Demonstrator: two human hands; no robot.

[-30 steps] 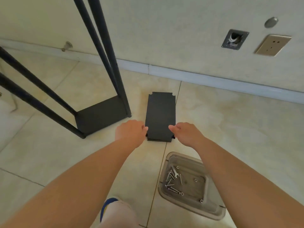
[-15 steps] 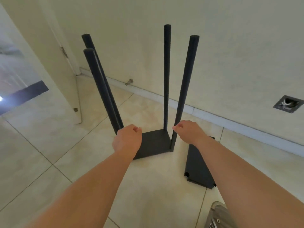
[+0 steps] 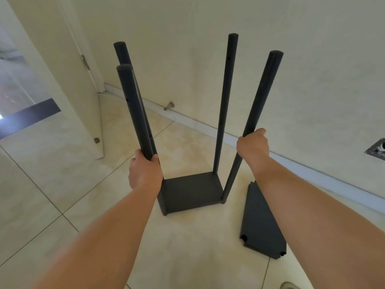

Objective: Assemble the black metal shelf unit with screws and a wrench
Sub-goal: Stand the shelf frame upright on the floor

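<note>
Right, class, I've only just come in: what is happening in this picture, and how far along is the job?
A person is putting together a black metal shelf unit on a tiled floor. The left hand grips the near left post, and the right hand grips the near right post. All four posts stand upright from the bottom shelf. A loose shelf panel lies flat on the floor to the right, not yet fitted. No screws or wrench are in view.

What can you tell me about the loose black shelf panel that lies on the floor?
The loose shelf panel is a flat, matte black rectangle that looks like metal, with notched corners. It lies flat on the tiled floor, right of the standing frame and apart from it. The right forearm hides its far end; neither hand touches it.
</note>
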